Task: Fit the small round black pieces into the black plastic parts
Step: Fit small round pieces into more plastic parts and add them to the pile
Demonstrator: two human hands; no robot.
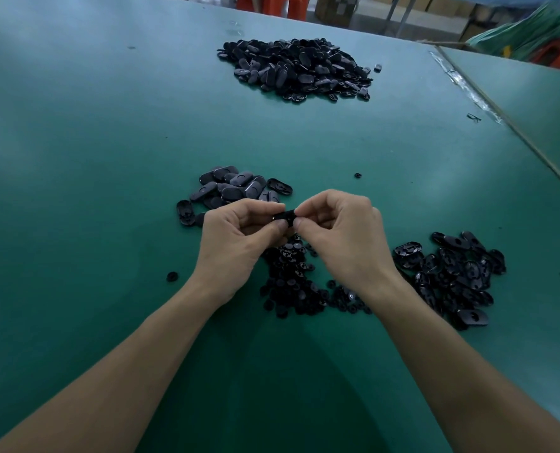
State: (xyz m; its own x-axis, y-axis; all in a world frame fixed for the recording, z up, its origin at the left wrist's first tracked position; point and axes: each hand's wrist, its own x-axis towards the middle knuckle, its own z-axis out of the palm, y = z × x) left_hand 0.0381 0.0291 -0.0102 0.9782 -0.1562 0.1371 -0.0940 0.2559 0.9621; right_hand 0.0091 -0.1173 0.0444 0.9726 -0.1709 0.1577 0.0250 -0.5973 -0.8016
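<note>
Small round black pieces (291,279) lie heaped on the green table (76,158), directly under the wrists. Just beyond, the black plastic part (285,216) is pinched between the left hand (239,237) and the right hand (340,237). Its long axis runs left to right, equally near each hand. Whether a piece is already seated is hidden. Farther off lies a pile of parts (236,188).

Nothing legible shows. The oval black plastic parts (295,68) heaped on the green table (108,125) carry no marks that can be read, and the brown cardboard boxes (334,8) beyond the far edge are too blurred to read.
</note>
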